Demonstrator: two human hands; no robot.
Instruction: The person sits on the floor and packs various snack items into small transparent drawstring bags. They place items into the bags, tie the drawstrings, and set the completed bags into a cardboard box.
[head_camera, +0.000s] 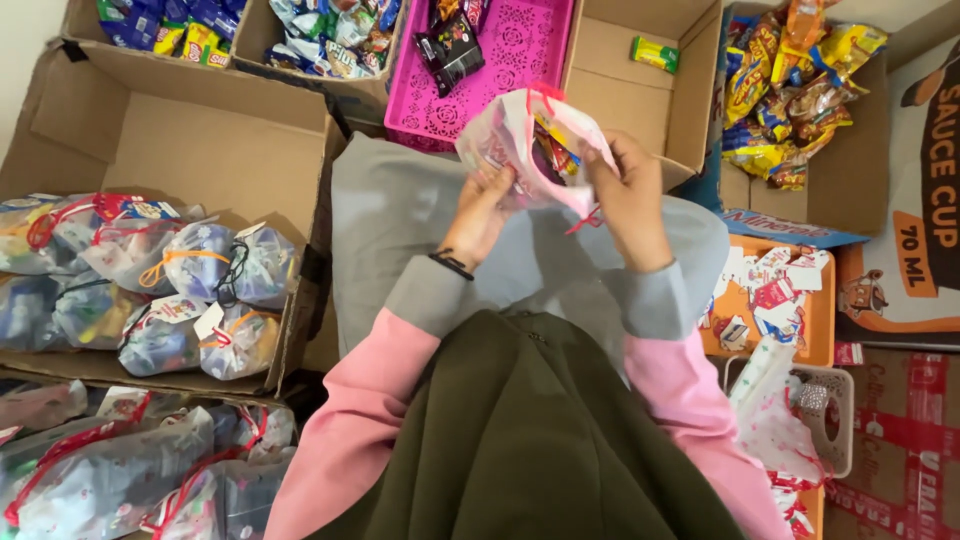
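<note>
A small translucent drawstring pouch (510, 140) with a pink print and red cords is held up over my grey-skirted lap (390, 220). My left hand (482, 205) grips its lower left edge. My right hand (628, 195) holds its right side near the open mouth. Colourful snack packets show inside the pouch. A red cord end dangles below my right hand.
A cardboard box (180, 130) at the left holds several filled, tied pouches. A magenta tray (520, 50) with dark packets lies ahead. Boxes of snack packets (790, 90) stand at the right, an orange tray of tags (770, 300) and a white basket (835, 410) beside my right arm.
</note>
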